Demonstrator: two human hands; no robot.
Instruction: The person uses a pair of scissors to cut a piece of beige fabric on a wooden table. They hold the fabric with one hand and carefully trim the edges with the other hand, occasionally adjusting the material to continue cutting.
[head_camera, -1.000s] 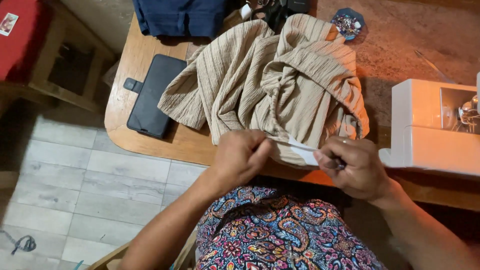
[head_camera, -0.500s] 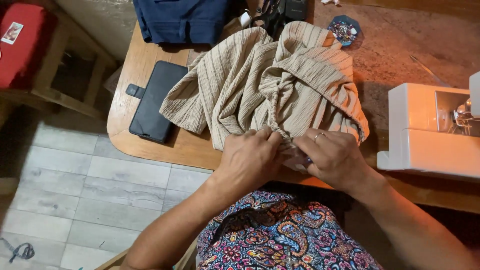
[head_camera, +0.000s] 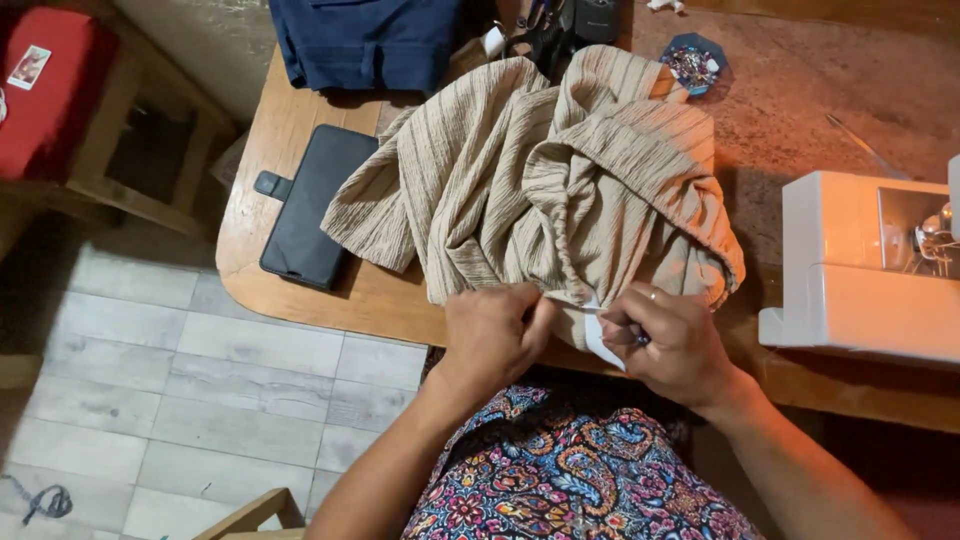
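hands work at the near edge of the surface (head_camera: 300, 290): left hand (head_camera: 492, 335) pinches the beige striped cloth (head_camera: 540, 180), right hand (head_camera: 675, 345) grips white elastic (head_camera: 602, 342) partly inside its hem, the rest hanging out.

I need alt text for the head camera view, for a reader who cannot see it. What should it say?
Seen from above, a person's left hand and right hand pinch the near edge of a crumpled beige striped garment and a white strip at a wooden table. A black phone case lies to the left, a white sewing machine to the right.
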